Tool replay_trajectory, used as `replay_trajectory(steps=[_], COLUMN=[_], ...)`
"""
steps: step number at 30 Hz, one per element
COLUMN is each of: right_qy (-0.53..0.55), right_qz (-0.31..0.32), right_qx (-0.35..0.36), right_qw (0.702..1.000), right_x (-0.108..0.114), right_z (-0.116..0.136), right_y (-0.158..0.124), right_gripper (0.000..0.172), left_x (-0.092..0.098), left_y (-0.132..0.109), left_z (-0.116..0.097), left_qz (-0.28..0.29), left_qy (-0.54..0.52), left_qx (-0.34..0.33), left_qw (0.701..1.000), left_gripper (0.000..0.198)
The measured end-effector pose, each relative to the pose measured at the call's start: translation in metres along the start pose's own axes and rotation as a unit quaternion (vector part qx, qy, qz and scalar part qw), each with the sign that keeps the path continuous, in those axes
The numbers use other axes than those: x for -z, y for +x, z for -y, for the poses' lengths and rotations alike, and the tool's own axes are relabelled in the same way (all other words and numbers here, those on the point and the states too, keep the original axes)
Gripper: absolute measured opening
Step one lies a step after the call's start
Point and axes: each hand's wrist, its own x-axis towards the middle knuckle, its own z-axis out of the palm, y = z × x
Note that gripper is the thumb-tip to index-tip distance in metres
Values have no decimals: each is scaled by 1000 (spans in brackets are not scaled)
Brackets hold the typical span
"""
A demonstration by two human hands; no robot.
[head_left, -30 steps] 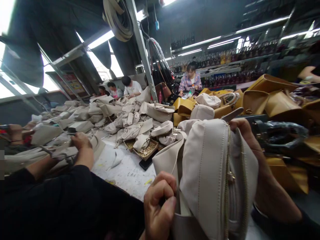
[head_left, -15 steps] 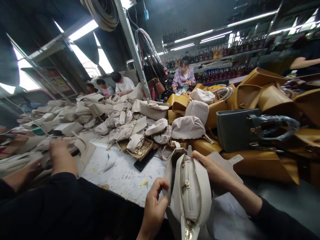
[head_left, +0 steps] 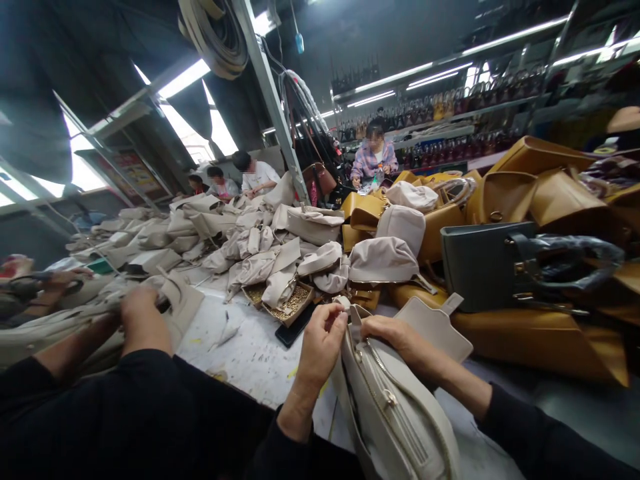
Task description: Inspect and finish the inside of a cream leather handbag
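A beige zippered handbag lies in front of me on the white worktable, its gold zip running toward me. My left hand pinches the bag's far end near the zip's top. On the other side of the zip, my right hand grips the same far end. A beige flap sticks out behind my right hand.
A co-worker in black sleeves sits at my left, a hand on beige pieces. Beige bag parts are heaped mid-table around a tray of gold hardware. Mustard bags and a dark green bag pile up at right. Other people work at the far end.
The bag came down from close to my face onto the table. My left hand went from the bag's side up to its far end; my right hand shifted onto the zip end.
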Motion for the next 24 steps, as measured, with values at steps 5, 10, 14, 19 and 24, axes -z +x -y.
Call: replay_trajectory(steps=[5,10,14,19,24], right_qy=[-35,-202,-393,-280,-182], right_qz=[27,48,37,27,11], right_qx=[20,11,40,41,0], right_qw=[999,978,918,959,983], right_x=[2,-7,-16,-8,13], right_z=[-4,-9,-14,-4,4], right_y=[2,0,3,7,-9], right_gripper=[17,24,25,40,47], left_x=[-9,-6,-3,-3,9], left_y=[5,-2,-11,-17,-17], left_z=[3,3,4,22,27], left_qz=[8,19,24,-30,-55], left_qy=[4,50,125,71,56], left_qx=[-17,-65,-116,-143,-95], left_qw=[1000,996,985,987,992], left_gripper=[14,14,21,22,21])
